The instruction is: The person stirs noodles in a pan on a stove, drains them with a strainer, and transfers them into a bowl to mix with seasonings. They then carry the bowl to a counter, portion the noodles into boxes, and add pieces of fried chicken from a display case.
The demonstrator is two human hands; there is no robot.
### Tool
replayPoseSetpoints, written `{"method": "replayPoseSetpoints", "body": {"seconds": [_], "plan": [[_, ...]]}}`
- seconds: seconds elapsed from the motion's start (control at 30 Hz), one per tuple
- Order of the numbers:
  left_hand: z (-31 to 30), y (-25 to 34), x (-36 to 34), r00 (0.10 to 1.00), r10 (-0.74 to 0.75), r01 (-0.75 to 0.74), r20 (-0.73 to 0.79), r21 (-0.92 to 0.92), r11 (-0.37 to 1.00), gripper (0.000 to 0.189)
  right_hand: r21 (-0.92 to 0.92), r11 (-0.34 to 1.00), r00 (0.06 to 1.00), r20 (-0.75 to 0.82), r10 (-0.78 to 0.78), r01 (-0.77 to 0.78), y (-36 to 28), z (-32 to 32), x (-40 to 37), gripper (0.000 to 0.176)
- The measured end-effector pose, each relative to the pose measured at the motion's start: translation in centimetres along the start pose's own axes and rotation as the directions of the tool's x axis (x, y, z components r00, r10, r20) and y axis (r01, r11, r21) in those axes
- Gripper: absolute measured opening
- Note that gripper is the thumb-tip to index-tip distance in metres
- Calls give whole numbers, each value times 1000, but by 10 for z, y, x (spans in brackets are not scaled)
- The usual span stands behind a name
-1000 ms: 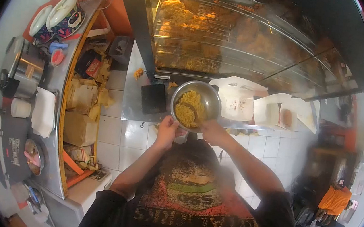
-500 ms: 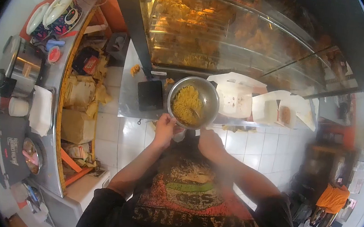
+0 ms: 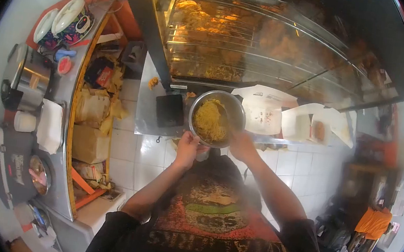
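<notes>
A round steel mixing bowl (image 3: 237,111) stands near the front edge of the metal counter. Yellow food that looks like noodles (image 3: 209,118) fills its left side. My left hand (image 3: 188,149) grips the bowl's rim at the lower left, thumb toward the rim. My right hand (image 3: 243,146) is closed at the lower right rim, around the handle of a spoon that reaches into the food. Blur and the fingers hide most of that spoon. Two open white paper boxes sit right of the bowl; the closer box (image 3: 264,108) has reddish crumbs inside.
A black square slab (image 3: 169,110) lies left of the bowl. Behind it rises a lit glass display cabinet (image 3: 252,37) with fried food on racks. The second paper box (image 3: 296,123) holds a brown piece. A side counter (image 3: 73,136) at left carries cookers and a tray.
My right hand has moved up and to the right along the bowl's rim, and the spoon has shifted within the food. My left hand keeps its hold on the rim.
</notes>
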State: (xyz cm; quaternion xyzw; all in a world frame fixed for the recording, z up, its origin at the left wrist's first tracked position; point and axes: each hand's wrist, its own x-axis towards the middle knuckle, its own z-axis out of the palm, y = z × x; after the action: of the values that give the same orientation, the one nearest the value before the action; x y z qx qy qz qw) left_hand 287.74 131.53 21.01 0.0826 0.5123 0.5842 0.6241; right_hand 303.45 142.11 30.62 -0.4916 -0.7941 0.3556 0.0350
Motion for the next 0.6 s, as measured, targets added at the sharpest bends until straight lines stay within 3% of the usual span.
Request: {"method": "replayPoseSetpoints", "body": {"seconds": [0.07, 0.17, 0.27, 0.37, 0.47, 0.57, 0.6], "plan": [[4, 4, -2, 1000, 17, -17, -9, 26, 1000, 7, -154, 984, 990, -95, -109, 94, -6, 13, 6, 24], [1, 1, 1, 999, 30, -29, -17, 57, 998, 7, -294, 951, 981, -129, -142, 98, -14, 35, 7, 24], [-4, -1, 2, 999, 52, -52, -4, 43, 998, 7, -322, 944, 986, 166, -24, 77, -24, 36, 1, 24], [-6, -3, 7, 998, 59, -58, -22, 19, 998, 7, -232, 971, 991, 107, 81, -55, -30, 41, -19, 21], [-9, -8, 8, 998, 58, -58, -30, -14, 998, 7, -222, 974, 994, 85, 70, -50, -17, 55, -32, 22], [-6, -6, 6, 999, 45, -45, -9, -44, 998, 5, -19, 994, 985, 139, -103, 106, 4, 42, -18, 23], [-6, -4, 5, 999, 37, -37, 5, -51, 998, 5, 91, 996, 976, 220, -1, -19, -9, 24, -16, 20]]}}
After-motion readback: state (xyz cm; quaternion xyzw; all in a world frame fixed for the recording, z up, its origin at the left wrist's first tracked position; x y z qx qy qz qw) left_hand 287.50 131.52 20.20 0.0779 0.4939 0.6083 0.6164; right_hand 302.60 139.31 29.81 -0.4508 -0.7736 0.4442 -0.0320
